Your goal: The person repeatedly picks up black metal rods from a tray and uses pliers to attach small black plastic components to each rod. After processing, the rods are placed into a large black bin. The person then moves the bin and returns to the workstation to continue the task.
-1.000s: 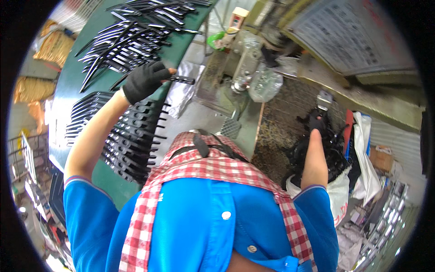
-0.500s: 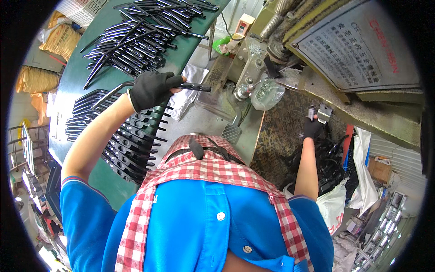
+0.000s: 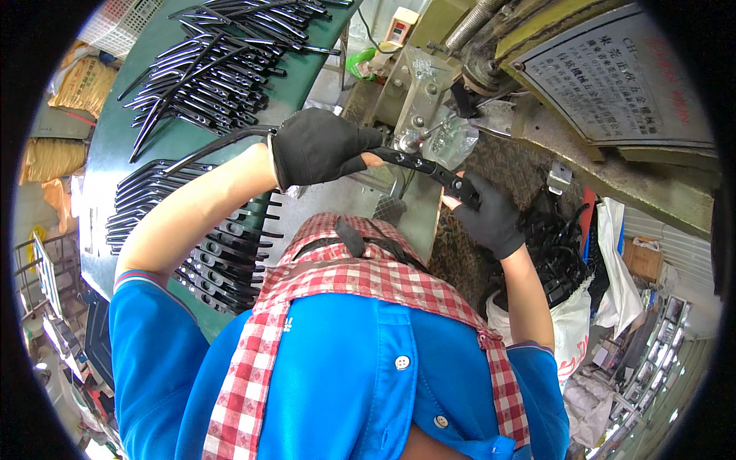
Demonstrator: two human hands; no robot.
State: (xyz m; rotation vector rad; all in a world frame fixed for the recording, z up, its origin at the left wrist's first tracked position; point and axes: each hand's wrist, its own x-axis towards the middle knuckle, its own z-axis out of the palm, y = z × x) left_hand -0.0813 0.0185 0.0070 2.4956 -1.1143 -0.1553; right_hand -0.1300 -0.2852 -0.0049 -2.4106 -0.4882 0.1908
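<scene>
Beside a green table (image 3: 109, 146), a black bar (image 3: 418, 162) spans both hands (image 3: 318, 147) (image 3: 492, 218).

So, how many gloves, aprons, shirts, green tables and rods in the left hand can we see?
Black gloves: 2
Checked apron: 1
Blue shirt: 1
Green table: 1
Black rod in the left hand: 1
Total: 6

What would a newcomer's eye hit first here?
Probably the red-and-white checked apron over a bright blue shirt, low in the middle. Then the black-gloved hands above it: left hand gripping a long black bar, right hand at its end. Upper left, more black bars heap on a green table.
</scene>
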